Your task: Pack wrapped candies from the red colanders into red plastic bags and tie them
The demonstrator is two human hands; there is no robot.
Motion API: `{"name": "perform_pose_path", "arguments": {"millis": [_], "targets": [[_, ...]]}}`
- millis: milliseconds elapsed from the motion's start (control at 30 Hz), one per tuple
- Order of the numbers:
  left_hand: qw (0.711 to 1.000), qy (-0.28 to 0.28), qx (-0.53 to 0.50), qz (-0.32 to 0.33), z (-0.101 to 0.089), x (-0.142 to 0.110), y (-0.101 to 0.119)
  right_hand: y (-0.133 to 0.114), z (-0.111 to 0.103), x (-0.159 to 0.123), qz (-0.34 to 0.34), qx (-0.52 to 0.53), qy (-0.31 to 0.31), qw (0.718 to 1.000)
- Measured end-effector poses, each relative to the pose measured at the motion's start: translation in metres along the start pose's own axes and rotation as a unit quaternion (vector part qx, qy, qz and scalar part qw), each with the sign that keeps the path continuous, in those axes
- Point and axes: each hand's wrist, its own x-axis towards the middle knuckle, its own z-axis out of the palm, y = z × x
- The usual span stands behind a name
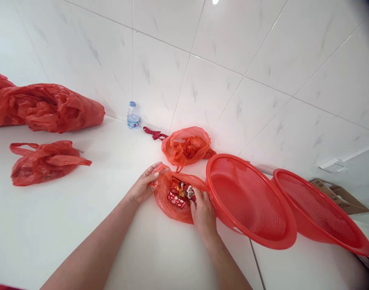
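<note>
A red plastic bag (163,205) lies with its mouth spread on the white table, in front of me. My left hand (145,183) pinches the bag's left handle between thumb and fingers. Inside are several wrapped candies (177,199), among them a red one with white dots and some in orange and gold wrappers. My right hand (203,211) reaches into the bag from the right, its fingers curled on a dark red and white wrapped candy (189,192). The fingertips there are partly hidden.
Two red plastic colanders (233,217) (317,237) stand to the right. Behind the bag lies another red bag (187,147) near a dark red ribbon (154,133). A water bottle (133,116) stands by the tiled wall. A knotted red bag (45,163) and a large red bundle (60,108) lie left.
</note>
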Motion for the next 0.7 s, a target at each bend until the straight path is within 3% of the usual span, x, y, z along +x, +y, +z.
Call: {"name": "perform_pose_path", "arguments": {"millis": [367,700], "targets": [[1.0,0.007,0.008,-0.001,0.0021,-0.0014,0.0008,0.001,0.0079,-0.0042,-0.008,0.104,0.105,0.989],[1.0,0.003,0.017,0.003,0.0023,-0.0006,0.0004,-0.0028,0.0037,-0.0095,-0.049,0.225,0.065,0.971]]}}
